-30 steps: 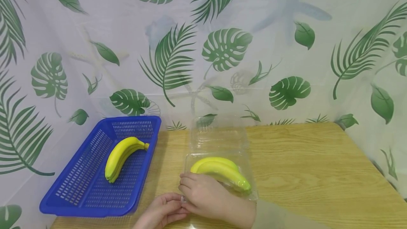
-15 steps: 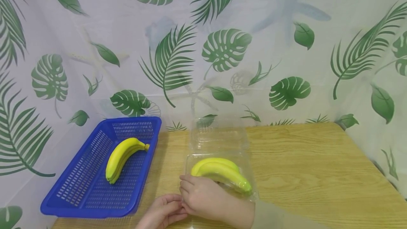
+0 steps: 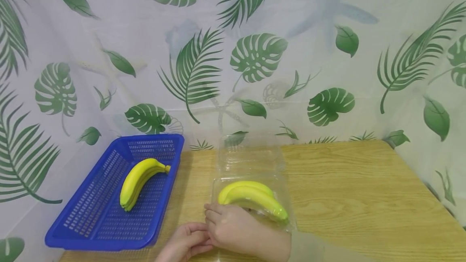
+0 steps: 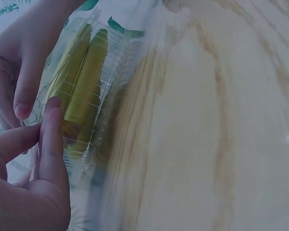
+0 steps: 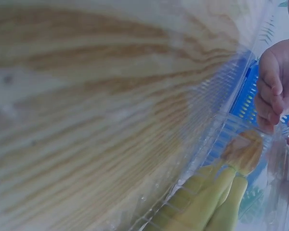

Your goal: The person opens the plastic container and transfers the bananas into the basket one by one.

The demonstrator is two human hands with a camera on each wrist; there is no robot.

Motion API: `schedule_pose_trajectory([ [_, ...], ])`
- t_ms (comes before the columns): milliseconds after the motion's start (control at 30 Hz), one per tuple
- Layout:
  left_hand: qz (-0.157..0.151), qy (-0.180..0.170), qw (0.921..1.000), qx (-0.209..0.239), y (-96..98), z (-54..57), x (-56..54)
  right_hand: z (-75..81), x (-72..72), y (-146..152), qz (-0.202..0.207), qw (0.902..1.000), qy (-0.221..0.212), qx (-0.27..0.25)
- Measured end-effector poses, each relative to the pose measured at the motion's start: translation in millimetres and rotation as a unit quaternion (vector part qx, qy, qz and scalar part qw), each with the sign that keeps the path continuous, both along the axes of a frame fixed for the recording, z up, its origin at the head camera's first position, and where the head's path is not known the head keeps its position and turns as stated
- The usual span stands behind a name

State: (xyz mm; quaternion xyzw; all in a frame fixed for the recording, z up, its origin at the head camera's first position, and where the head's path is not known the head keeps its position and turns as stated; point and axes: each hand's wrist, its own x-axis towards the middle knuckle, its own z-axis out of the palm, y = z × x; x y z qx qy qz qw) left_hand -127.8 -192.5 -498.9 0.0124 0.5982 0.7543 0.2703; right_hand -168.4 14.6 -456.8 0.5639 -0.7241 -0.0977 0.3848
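A clear plastic clamshell box [image 3: 287,197] stands on the table, its lid [image 3: 251,159] raised open at the back. A bunch of yellow bananas [image 3: 260,198] with greenish tips lies in the box; its brown stem end shows through the plastic in the right wrist view. My left hand [image 3: 186,241] pinches the box's near left corner between thumb and fingers. My right hand [image 3: 236,227] is bent over that same corner, gripping the edge beside the left fingertips and covering part of the box. Exactly where the fingertips meet the plastic is partly hidden.
A blue perforated basket [image 3: 160,229] stands on the left, holding another bunch of bananas [image 3: 140,181]. The wooden table [image 3: 346,193] extends to the right. A leaf-printed cloth [image 3: 291,19] hangs behind it.
Both hands stay at the box's near left corner. The right fingers shift slightly downward towards the near edge. The box and bananas hold their places.
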Motion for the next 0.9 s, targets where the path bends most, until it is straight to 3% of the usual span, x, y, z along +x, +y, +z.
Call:
schedule_pose_trajectory([
  [133,0.000,-0.002,1.0000,0.002,-0.5,-0.1,0.1,0.0,0.4,0.3,-0.003,0.9992,-0.032,-0.024],
  [533,-0.013,-0.002,0.9996,0.027,-3.5,-3.4,-0.1,0.2,0.5,0.1,-0.010,0.9965,-0.071,-0.044],
  [900,-0.010,-0.001,0.9994,0.034,-5.5,-5.2,0.8,6.5,-0.7,-1.0,-0.010,0.9953,-0.080,-0.053],
])
